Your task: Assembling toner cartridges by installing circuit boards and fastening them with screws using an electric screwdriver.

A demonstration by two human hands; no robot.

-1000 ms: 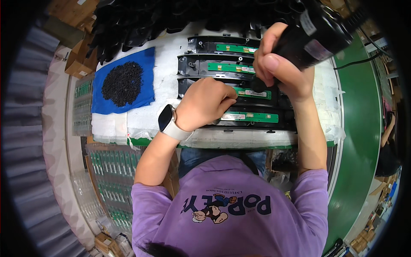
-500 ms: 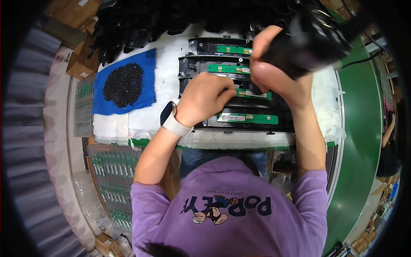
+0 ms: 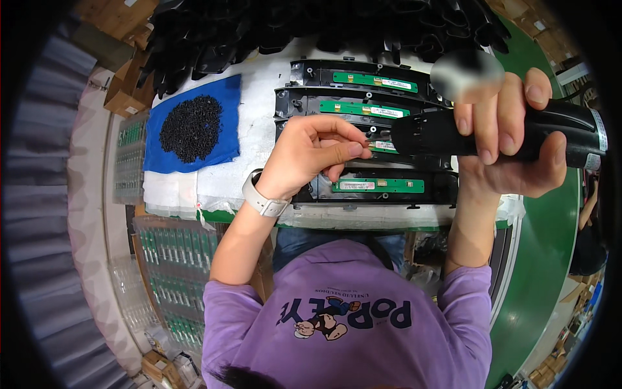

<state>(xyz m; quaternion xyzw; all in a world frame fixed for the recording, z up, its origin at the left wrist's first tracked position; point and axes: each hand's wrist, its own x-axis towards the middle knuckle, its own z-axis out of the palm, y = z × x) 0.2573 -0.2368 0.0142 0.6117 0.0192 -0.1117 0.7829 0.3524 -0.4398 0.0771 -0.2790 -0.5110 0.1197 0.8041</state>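
My right hand (image 3: 508,142) is wrapped round a black electric screwdriver (image 3: 427,135), held nearly level with its narrow end toward the left. At that end my left hand (image 3: 308,155) has thumb and forefinger pinched together; what they hold, if anything, is too small to make out. Beneath both hands lie black plastic housings in a stack of rows, each with a green circuit board. The nearest board (image 3: 378,184) and the two far boards, one at the back (image 3: 374,82) and one before it (image 3: 363,108), show well. The screwdriver and left hand partly cover another board (image 3: 382,146).
A heap of small black screws (image 3: 191,129) rests on a blue cloth (image 3: 227,152) to the left. Many black plastic parts (image 3: 311,23) are piled along the far side. Trays of green boards (image 3: 172,259) stand below left. A green surface (image 3: 541,259) runs along the right.
The screwdriver has swung from raised over the housings to lying nearly level, its narrow end now at my left fingertips. My left hand has lifted slightly off the board and turned.
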